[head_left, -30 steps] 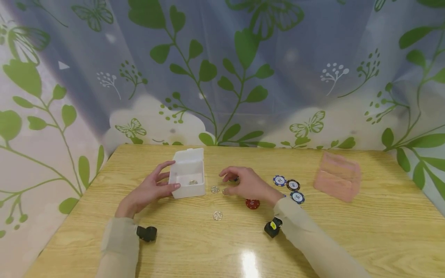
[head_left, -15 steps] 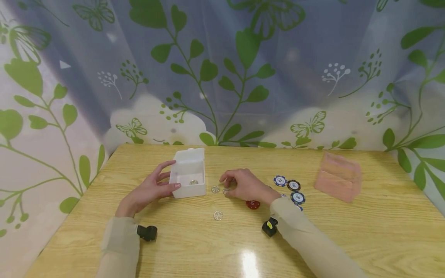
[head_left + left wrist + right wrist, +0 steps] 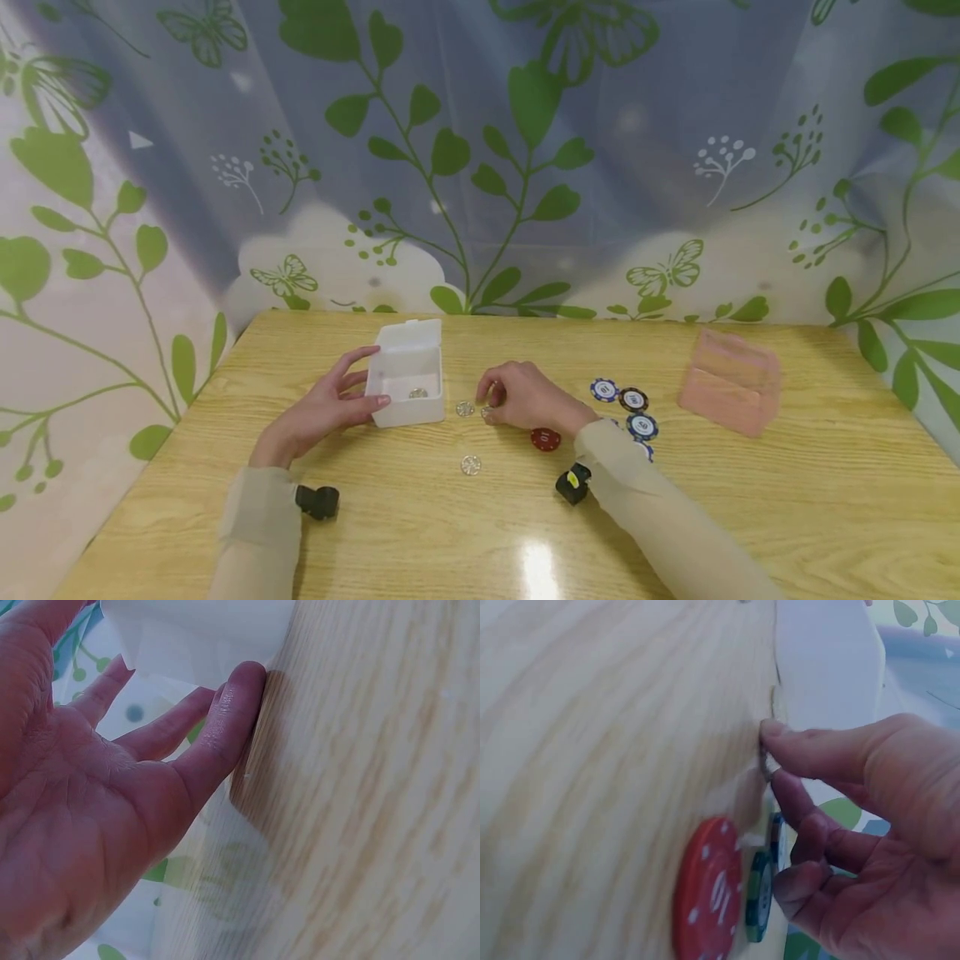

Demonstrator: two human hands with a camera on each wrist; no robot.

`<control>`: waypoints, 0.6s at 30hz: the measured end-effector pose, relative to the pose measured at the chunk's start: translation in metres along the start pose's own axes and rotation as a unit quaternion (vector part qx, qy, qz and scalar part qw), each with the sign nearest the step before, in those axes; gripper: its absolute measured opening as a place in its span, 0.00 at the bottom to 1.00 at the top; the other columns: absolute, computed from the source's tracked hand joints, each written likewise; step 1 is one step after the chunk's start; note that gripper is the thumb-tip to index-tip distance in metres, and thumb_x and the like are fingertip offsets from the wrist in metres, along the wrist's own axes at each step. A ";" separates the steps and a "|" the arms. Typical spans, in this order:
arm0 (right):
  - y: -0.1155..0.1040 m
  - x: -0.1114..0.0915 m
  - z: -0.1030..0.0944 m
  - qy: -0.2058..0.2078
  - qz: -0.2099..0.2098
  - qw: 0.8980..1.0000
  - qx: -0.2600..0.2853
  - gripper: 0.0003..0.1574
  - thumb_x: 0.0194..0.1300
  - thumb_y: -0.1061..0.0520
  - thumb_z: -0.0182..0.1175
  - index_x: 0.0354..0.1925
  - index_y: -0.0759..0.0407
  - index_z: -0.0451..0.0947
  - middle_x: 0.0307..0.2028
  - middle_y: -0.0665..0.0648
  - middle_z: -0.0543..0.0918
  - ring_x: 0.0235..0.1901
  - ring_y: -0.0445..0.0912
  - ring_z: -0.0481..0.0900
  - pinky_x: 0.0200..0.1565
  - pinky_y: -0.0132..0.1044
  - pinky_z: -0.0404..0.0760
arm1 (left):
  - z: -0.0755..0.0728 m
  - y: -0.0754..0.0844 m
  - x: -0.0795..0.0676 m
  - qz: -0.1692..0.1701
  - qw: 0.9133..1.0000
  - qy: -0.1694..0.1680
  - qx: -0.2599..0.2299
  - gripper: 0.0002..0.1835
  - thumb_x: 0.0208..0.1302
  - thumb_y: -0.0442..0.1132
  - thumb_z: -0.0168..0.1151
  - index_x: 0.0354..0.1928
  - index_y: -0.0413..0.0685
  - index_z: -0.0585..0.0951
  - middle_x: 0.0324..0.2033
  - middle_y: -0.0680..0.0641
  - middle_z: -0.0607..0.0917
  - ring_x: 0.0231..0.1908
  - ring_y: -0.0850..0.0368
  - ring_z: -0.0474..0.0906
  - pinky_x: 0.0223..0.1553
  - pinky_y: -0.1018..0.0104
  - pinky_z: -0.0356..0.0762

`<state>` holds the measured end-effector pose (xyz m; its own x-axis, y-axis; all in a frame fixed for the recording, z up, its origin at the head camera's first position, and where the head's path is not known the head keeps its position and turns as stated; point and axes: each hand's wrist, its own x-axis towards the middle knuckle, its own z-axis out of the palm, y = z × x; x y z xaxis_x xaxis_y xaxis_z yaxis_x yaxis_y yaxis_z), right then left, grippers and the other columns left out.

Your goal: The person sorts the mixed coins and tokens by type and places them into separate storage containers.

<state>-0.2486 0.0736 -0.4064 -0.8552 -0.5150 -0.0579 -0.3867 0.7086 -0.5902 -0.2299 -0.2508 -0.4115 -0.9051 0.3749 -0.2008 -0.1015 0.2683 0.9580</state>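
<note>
My left hand (image 3: 326, 412) holds the left side of a white lidded box (image 3: 429, 412), its lid (image 3: 408, 335) tilted back. The thumb lies at the box's near corner and the index finger reaches its far side. A silver-coloured coin (image 3: 417, 393) lies inside. To the right of the box, my right hand (image 3: 528, 398) pinches the edge of another coin (image 3: 765, 759) between thumb and index finger, down at the tabletop. Two more coins lie on the wood, one near the box (image 3: 465, 409) and one closer to me (image 3: 470, 465).
A red poker chip (image 3: 545, 439) lies beneath my right wrist, with a green chip (image 3: 760, 896) behind it in the right wrist view. Several blue and black chips (image 3: 633, 400) sit right of the hand. A pink translucent pouch (image 3: 727, 383) lies farther right. A patterned curtain (image 3: 480, 167) hangs behind the table.
My right hand has lowered its thumb and fingers onto the coin, and its wrist has shifted slightly left, uncovering more chips. The left hand and box stay put.
</note>
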 end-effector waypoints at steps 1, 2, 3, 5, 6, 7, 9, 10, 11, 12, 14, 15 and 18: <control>-0.001 0.000 0.000 0.000 0.002 1.000 -0.004 0.13 0.57 0.60 0.76 0.39 0.51 0.85 0.31 0.47 0.82 0.34 0.42 0.76 0.48 0.40 0.76 | 0.000 0.000 0.000 0.000 1.000 0.000 -0.001 0.45 0.71 0.41 0.67 0.80 0.63 0.50 0.76 0.36 0.60 0.62 0.47 0.75 0.56 0.59 0.82; -0.002 0.001 0.000 0.000 0.004 1.000 -0.007 0.13 0.57 0.60 0.77 0.39 0.51 0.85 0.31 0.47 0.82 0.34 0.42 0.76 0.48 0.40 0.76 | 0.000 0.001 0.000 0.000 1.000 0.000 -0.001 0.45 0.71 0.41 0.67 0.80 0.63 0.49 0.76 0.36 0.60 0.62 0.46 0.75 0.56 0.59 0.82; -0.003 0.001 -0.001 -0.001 0.007 1.000 -0.009 0.13 0.57 0.61 0.77 0.39 0.51 0.85 0.31 0.47 0.82 0.35 0.42 0.76 0.48 0.41 0.76 | 0.000 0.001 0.000 0.000 1.000 0.001 -0.001 0.45 0.70 0.41 0.67 0.80 0.63 0.49 0.76 0.36 0.60 0.62 0.46 0.75 0.56 0.59 0.82; -0.005 0.001 -0.001 -0.002 0.010 1.000 -0.012 0.13 0.57 0.61 0.76 0.40 0.51 0.85 0.31 0.48 0.82 0.35 0.43 0.76 0.49 0.41 0.77 | 0.000 0.001 0.001 0.000 1.000 0.000 -0.003 0.45 0.70 0.41 0.67 0.80 0.63 0.50 0.76 0.36 0.60 0.63 0.46 0.74 0.57 0.59 0.82; -0.006 0.001 -0.002 -0.003 0.012 1.000 -0.013 0.14 0.57 0.61 0.76 0.40 0.51 0.85 0.31 0.48 0.82 0.35 0.43 0.76 0.50 0.42 0.77 | 0.000 0.001 0.001 0.000 1.000 0.000 -0.004 0.45 0.70 0.41 0.67 0.80 0.63 0.50 0.76 0.36 0.60 0.63 0.46 0.74 0.57 0.58 0.82; -0.006 0.001 -0.002 -0.004 0.015 1.000 -0.013 0.14 0.57 0.61 0.76 0.41 0.50 0.85 0.31 0.48 0.82 0.35 0.43 0.76 0.50 0.42 0.77 | 0.000 0.002 0.001 0.000 1.000 -0.001 -0.004 0.45 0.70 0.41 0.67 0.80 0.63 0.49 0.76 0.36 0.60 0.63 0.46 0.74 0.57 0.58 0.82; -0.006 0.001 -0.002 -0.007 0.018 1.000 -0.015 0.14 0.58 0.61 0.76 0.41 0.51 0.85 0.32 0.48 0.82 0.36 0.43 0.76 0.51 0.42 0.77 | 0.000 0.002 0.001 0.001 1.000 -0.002 -0.002 0.45 0.70 0.42 0.67 0.80 0.63 0.49 0.76 0.36 0.60 0.63 0.46 0.75 0.57 0.58 0.82; -0.006 0.001 -0.002 -0.008 0.018 1.000 -0.016 0.14 0.58 0.61 0.76 0.41 0.51 0.84 0.32 0.48 0.82 0.36 0.43 0.76 0.51 0.43 0.77 | 0.000 0.002 0.001 0.001 1.000 -0.002 -0.001 0.45 0.70 0.42 0.67 0.80 0.63 0.49 0.76 0.37 0.60 0.63 0.46 0.75 0.57 0.58 0.82; -0.006 0.001 -0.002 -0.009 0.018 1.000 -0.015 0.14 0.58 0.61 0.76 0.41 0.51 0.84 0.32 0.48 0.82 0.36 0.43 0.76 0.51 0.43 0.77 | 0.001 0.002 0.001 0.001 1.000 -0.002 0.000 0.45 0.70 0.42 0.67 0.80 0.63 0.49 0.76 0.37 0.60 0.63 0.46 0.75 0.57 0.58 0.82; -0.006 0.002 -0.002 -0.011 0.019 1.000 -0.013 0.14 0.58 0.61 0.76 0.42 0.51 0.84 0.32 0.48 0.82 0.36 0.43 0.76 0.51 0.43 0.77 | 0.001 0.002 0.000 0.001 1.000 -0.002 0.000 0.45 0.70 0.42 0.67 0.80 0.63 0.49 0.76 0.37 0.60 0.62 0.46 0.75 0.57 0.58 0.82; -0.005 0.002 -0.002 -0.014 0.021 1.000 -0.006 0.15 0.57 0.61 0.76 0.42 0.52 0.84 0.32 0.49 0.82 0.36 0.43 0.76 0.49 0.41 0.76 | 0.000 0.001 0.000 0.001 1.000 -0.002 0.001 0.45 0.71 0.42 0.67 0.80 0.63 0.49 0.76 0.37 0.60 0.62 0.47 0.75 0.56 0.58 0.82; -0.004 0.002 -0.002 -0.016 0.024 1.000 0.002 0.14 0.57 0.61 0.76 0.42 0.52 0.84 0.32 0.49 0.81 0.35 0.43 0.76 0.48 0.40 0.76 | 0.000 0.001 -0.001 0.001 1.000 -0.003 0.002 0.45 0.71 0.42 0.67 0.80 0.63 0.49 0.76 0.37 0.60 0.62 0.47 0.75 0.56 0.58 0.82; -0.002 0.003 -0.001 -0.019 0.035 0.999 0.025 0.11 0.58 0.62 0.75 0.40 0.53 0.85 0.31 0.49 0.81 0.34 0.43 0.75 0.44 0.37 0.75 | 0.000 0.000 -0.001 0.001 1.000 -0.004 0.001 0.45 0.71 0.42 0.66 0.80 0.63 0.49 0.76 0.37 0.60 0.61 0.48 0.76 0.56 0.58 0.82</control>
<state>-0.2506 0.0712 -0.4045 -0.8658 -0.4831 -0.1307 -0.3075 0.7196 -0.6226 -0.2293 -0.2515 -0.4111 -0.9021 0.3822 -0.2003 -0.0984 0.2697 0.9579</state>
